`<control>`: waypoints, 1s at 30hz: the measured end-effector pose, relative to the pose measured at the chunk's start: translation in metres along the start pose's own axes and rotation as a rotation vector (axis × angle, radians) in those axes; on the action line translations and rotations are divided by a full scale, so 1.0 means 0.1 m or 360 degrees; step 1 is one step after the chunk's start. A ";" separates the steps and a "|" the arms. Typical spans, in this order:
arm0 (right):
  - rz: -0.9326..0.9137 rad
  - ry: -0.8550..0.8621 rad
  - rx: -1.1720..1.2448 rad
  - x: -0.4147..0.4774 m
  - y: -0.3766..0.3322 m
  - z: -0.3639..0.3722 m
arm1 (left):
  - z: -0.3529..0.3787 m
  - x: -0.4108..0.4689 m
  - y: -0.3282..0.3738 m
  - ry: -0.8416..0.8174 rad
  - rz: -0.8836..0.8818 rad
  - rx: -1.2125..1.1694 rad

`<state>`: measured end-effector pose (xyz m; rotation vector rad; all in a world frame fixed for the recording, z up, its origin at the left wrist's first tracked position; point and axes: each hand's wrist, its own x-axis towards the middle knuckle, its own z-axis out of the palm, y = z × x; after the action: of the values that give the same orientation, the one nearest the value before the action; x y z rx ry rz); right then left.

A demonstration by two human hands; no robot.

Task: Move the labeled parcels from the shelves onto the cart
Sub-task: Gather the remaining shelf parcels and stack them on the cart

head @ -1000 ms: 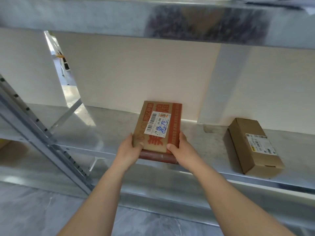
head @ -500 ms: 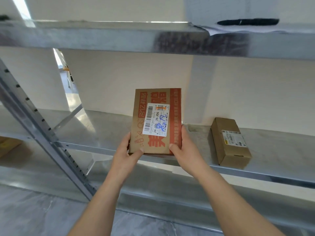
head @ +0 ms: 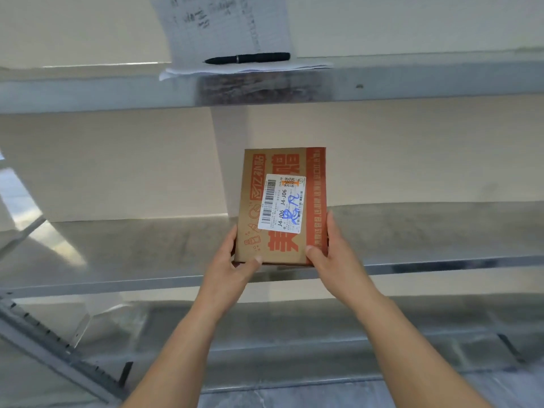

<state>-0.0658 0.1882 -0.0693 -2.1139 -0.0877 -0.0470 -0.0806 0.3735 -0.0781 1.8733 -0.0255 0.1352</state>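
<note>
A flat brown cardboard parcel with orange print and a white barcode label marked J4-J06 is held up in front of the middle shelf, its labelled face tilted toward me. My left hand grips its lower left corner, thumb on the front. My right hand grips the lower right edge, thumb on the orange strip. No cart is in view.
A metal upper shelf crosses the top, with a written sheet of paper and a black pen on it. A slotted grey upright slants at lower left. A lower shelf lies below.
Both hands lifted the parcel off the middle shelf and tilted its label toward me. My view rose and shifted left, so the small brown box on the right left the frame.
</note>
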 end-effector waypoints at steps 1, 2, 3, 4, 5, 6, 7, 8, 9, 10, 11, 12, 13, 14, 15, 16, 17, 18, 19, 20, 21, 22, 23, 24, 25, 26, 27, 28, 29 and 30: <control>0.0021 0.0024 0.0001 -0.03 0.06 -0.12 | 0.12 0.01 0.03 -0.0029 0.0014 -0.0009; 0.0048 0.0047 0.0001 -0.07 0.13 -0.23 | 0.24 0.02 0.06 -0.0058 0.0032 -0.0017; 0.0076 0.0071 0.0003 -0.10 0.19 -0.34 | 0.36 0.03 0.09 -0.0092 0.0048 -0.0020; 0.0099 0.0095 0.0006 -0.14 0.26 -0.45 | 0.48 0.03 0.11 -0.0123 0.0055 -0.0023; 0.0122 0.0122 0.0003 -0.18 0.32 -0.56 | 0.60 0.04 0.14 -0.0159 0.0064 -0.0031; 0.0137 0.0152 -0.0004 -0.22 0.38 -0.67 | 0.72 0.05 0.17 -0.0189 0.0069 -0.0044; 0.0157 0.0181 -0.0011 -0.25 0.44 -0.77 | 0.84 0.04 0.19 -0.0218 0.0077 -0.0051; 0.0174 0.0213 -0.0021 -0.29 0.50 -0.87 | 0.96 0.04 0.21 -0.0244 0.0083 -0.0054; 0.0197 0.0241 -0.0036 -0.33 0.57 -0.98 | 1.08 0.04 0.25 -0.0271 0.0085 -0.0055; 0.0212 0.0267 -0.0053 -0.35 0.61 -1.04 | 1.15 0.03 0.27 -0.0290 0.0084 -0.0048; 0.0238 0.0307 -0.0069 -0.41 0.67 -1.17 | 1.30 0.02 0.31 -0.0324 0.0091 -0.0043; 0.0256 0.0334 -0.0077 -0.45 0.71 -1.24 | 1.39 0.02 0.32 -0.0344 0.0096 -0.0040; 0.0279 0.0364 -0.0075 -0.50 0.75 -1.34 | 1.50 0.02 0.34 -0.0373 0.0112 -0.0029; 0.0304 0.0407 -0.0079 -0.55 0.81 -1.45 | 1.63 0.02 0.38 -0.0422 0.0138 -0.0035; 0.0323 0.0442 -0.0077 -0.60 0.87 -1.55 | 1.76 0.01 0.44 -0.0472 0.0163 -0.0035; 0.0340 0.0482 -0.0080 -0.64 0.93 -1.65 | 1.88 0.01 0.48 -0.0529 0.0174 -0.0038; 0.0366 0.0524 -0.0085 -0.69 1.00 -1.76 | 2.02 0.01 0.52 -0.0592 0.0180 -0.0042; 0.0377 0.0548 -0.0088 -0.72 1.04 -1.82 | 2.10 0.02 0.53 -0.0630 0.0171 -0.0045; 0.0395 0.0580 -0.0085 -0.75 1.08 -1.90 | 2.20 0.04 0.55 -0.0664 0.0169 -0.0044; 0.0414 0.0620 -0.0072 -0.79 1.14 -1.98 | 2.32 0.05 0.58 -0.0712 0.0161 -0.0044; 0.0440 0.0660 -0.0055 -0.82 1.18 -2.06 | 2.43 0.07 0.60 -0.0759 0.0162 -0.0035; 0.0466 0.0704 -0.0044 -0.85 1.23 -2.14 | 2.54 0.09 0.63 -0.0806 0.0160 -0.0030; 0.0489 0.0755 -0.0044 -0.88 1.28 -2.22 | 2.65 0.12 0.66 -0.0841 0.0163 -0.0023; 0.0507 0.0807 -0.0051 -0.89 1.34 -2.29 | 2.77 0.15 0.70 -0.0871 0.0181 -0.0023; 0.0528 0.0856 -0.0062 -0.91 1.38 -2.36 | 2.90 0.18 0.72 -0.0903 0.0214 -0.0030; 0.0551 0.0901 -0.0073 -0.93 1.44 -2.44 | 3.02 0.20 0.75 -0.0940 0.0243 -0.0034; 0.0582 0.0941 -0.0077 -0.94 1.47 -2.52 | 3.14 0.23 0.78 -0.0980 0.0273 -0.0045; 0.0617 0.0981 -0.0071 -0.95 1.51 -2.61 | 3.27 0.27 0.81 -0.1019 0.0295 -0.0057; 0.0651 0.1021 -0.0066 -0.96 1.54 -2.70 | 3.39 0.30 0.85 -0.1065 0.0316 -0.0071; 0.0674 0.1058 -0.0065 -0.97 1.58 -2.79 | 3.52 0.34 0.89 -0.1110 0.0328 -0.0080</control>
<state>-0.1487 -0.1365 -0.0657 -2.0130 0.7549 -0.4925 -0.0265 0.0132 -0.0941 1.7811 -0.6929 -0.3790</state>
